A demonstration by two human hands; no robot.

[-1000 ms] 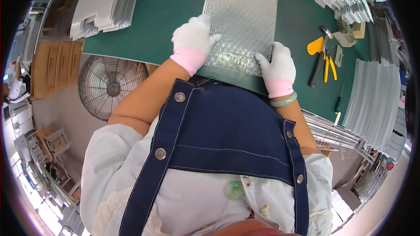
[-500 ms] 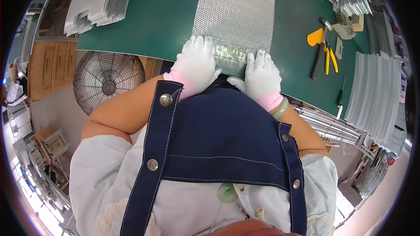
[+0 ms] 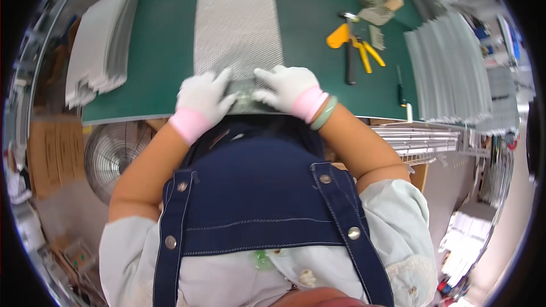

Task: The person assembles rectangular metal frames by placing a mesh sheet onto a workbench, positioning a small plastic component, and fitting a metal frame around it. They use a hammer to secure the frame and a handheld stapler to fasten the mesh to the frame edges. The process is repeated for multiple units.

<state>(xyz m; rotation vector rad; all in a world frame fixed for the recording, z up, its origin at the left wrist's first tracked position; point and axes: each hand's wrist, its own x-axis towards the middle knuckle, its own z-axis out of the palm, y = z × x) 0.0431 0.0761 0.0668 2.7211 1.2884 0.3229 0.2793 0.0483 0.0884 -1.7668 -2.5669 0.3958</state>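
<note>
A silvery mesh sheet (image 3: 238,31) lies lengthwise on the green tabletop, its near end close to the table's front edge. My left hand (image 3: 200,98), in a white glove with a pink cuff, rests at the left side of that near end, thumb and fingers apart. Opposite it, my right hand (image 3: 291,90) is gloved the same way and touches the right side, also with its thumb spread from the fingers. Between the hands the near strip looks shiny and slightly blurred. Neither hand is closed round the sheet.
On the right lie a hammer (image 3: 350,51), yellow-handled pliers (image 3: 367,57) and a screwdriver (image 3: 401,92). Stacks of mesh sheets stand at the left (image 3: 105,40) and right (image 3: 449,68). A fan (image 3: 116,156) is below the table's left edge.
My view has shifted, so the sheet's far edge now shows. Both hands have turned inward, with thumbs and fingers spread at the sheet's near end instead of lying flat along its sides.
</note>
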